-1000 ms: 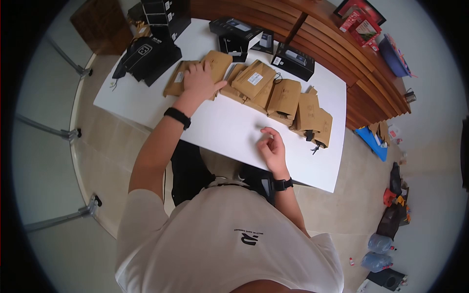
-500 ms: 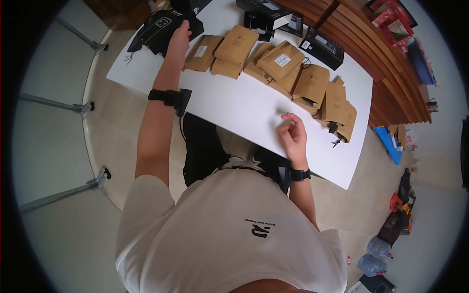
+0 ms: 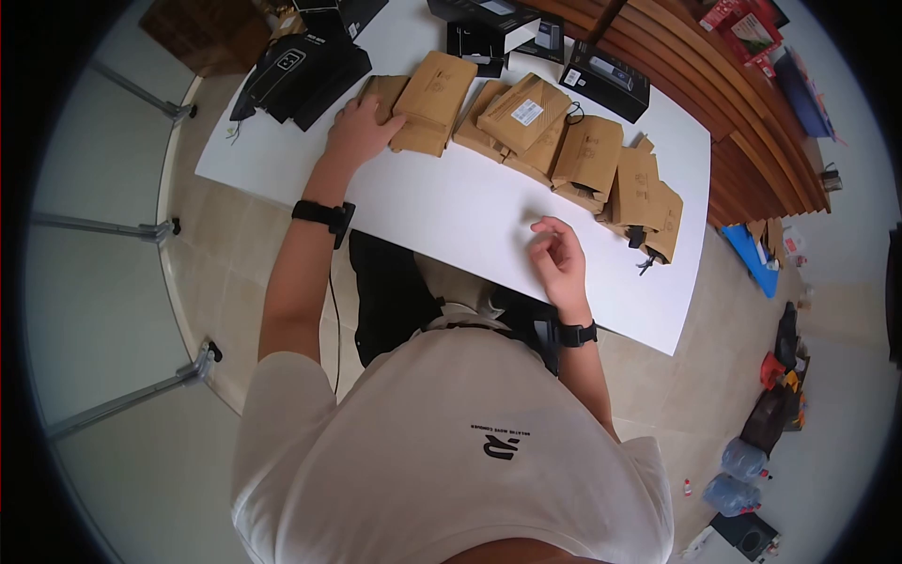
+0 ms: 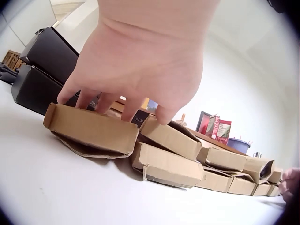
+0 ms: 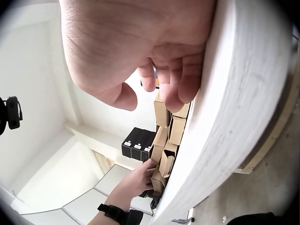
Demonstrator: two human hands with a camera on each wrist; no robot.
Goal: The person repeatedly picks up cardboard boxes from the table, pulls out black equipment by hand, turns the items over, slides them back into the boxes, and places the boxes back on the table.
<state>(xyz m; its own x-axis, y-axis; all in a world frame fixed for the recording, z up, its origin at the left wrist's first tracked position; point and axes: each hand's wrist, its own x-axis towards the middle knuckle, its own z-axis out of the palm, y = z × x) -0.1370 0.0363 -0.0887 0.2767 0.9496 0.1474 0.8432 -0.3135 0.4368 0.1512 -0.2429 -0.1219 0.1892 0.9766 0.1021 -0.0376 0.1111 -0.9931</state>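
Note:
My left hand rests on the leftmost brown cardboard box, fingers spread over its top. In the left wrist view the fingertips come down behind that box's near edge. The thumb reaches over to two stacked cardboard boxes beside it. My right hand lies at the table's front, fingers loosely curled, holding nothing. More cardboard boxes form a row to the right, one with a white label on top.
Black boxes lie at the white table's left end. Other black boxes stand along the back, before a slatted wooden cabinet. A dark cord loop sits near the labelled box.
My left hand went from the cardboard boxes left to the black boxes, then came back onto the leftmost cardboard box. The right hand keeps its loose curl. The head view has shifted.

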